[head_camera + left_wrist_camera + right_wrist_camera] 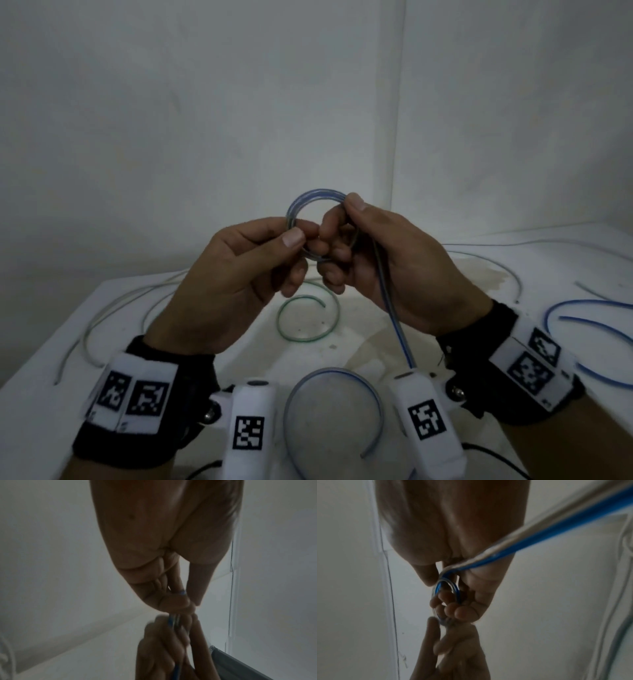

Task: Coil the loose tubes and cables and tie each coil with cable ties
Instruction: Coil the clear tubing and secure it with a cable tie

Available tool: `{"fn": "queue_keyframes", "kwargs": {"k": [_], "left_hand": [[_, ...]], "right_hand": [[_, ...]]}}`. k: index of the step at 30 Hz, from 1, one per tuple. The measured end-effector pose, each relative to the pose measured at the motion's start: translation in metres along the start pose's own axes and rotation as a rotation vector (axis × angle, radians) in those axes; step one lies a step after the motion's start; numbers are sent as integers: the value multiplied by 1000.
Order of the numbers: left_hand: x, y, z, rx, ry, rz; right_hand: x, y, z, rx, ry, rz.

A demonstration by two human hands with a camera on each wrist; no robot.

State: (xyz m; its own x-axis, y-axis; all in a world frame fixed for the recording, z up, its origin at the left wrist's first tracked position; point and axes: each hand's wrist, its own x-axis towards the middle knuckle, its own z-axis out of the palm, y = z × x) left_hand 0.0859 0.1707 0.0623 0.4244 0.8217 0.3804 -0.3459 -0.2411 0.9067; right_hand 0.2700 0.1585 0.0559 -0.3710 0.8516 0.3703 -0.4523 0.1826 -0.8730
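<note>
Both hands hold a small coil of clear tube with a blue stripe (308, 204) up above the white table (376, 329). My left hand (260, 257) pinches the coil's left side between thumb and forefinger. My right hand (370, 250) grips the right side, fingers curled through the ring (452, 588). The tube's loose tail (397, 329) runs down past my right palm and curves into a wide loop (335, 373) near the table's front edge. In the left wrist view the left fingertips (181, 601) meet the right hand over the tube (173, 620).
A green-tinted tube curl (301, 322) lies on the table under the hands. Pale loose cables (113, 308) trail at the left. Blue tubes (589, 322) and a thin grey cable (507, 270) lie at the right. A wall stands close behind.
</note>
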Motion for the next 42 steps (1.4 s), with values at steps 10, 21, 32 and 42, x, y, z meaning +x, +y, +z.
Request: {"fn": "queue_keyframes", "kwargs": {"k": [10,21,32,42], "left_hand": [[4,-9,11,-82,104,118],[5,-5,6,4,181,147],[5,-4,3,-23,178,180],[5,-2,-3,-32,79,123]], "right_hand": [[2,5,4,116,-12,-12],[3,4,3,111,15,-15],[3,4,6,124,11,-56],[1,-7,-2,-33,41,-77]]}}
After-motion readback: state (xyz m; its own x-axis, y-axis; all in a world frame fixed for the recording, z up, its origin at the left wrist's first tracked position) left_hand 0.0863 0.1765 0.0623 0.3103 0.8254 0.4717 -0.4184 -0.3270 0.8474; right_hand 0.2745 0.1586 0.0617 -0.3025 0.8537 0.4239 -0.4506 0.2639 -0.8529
